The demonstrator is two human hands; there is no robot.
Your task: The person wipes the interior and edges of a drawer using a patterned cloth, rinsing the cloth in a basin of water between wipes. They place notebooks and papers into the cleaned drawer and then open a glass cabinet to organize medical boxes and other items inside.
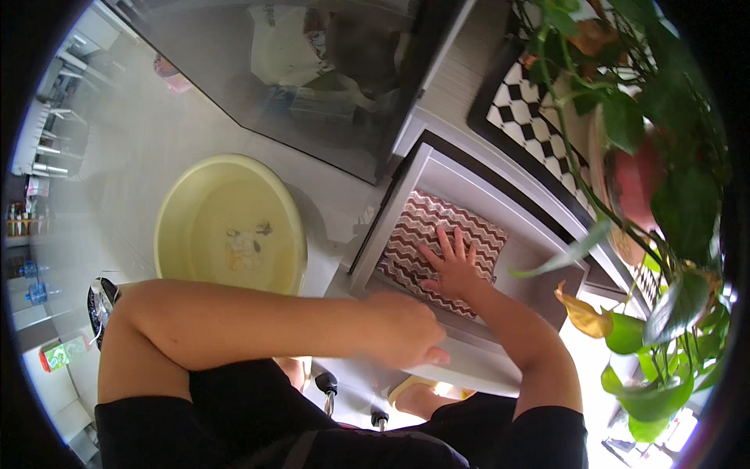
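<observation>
My right hand (454, 267) lies with spread fingers on a folded brown-and-white zigzag-striped cloth (404, 249). The cloth rests in a pulled-out grey drawer (530, 287), towards its left side. My left arm reaches across in front of me, and my left hand (401, 328) hovers by the drawer's near edge. Its fingers are curled and blurred, so whether anything is inside them cannot be told. To the left of the drawer, a pale yellow plastic basin (199, 234) stands on the floor with a printed pattern at its bottom; my left forearm covers its near rim.
A dark reflective panel (293, 117) rises beyond the basin and drawer. Leafy vines (627, 123) hang along the right, over a black-and-white checkered mat (524, 111). My slippered foot (413, 398) and caster-like black fittings (326, 383) are below. White stools (53, 143) stand far left.
</observation>
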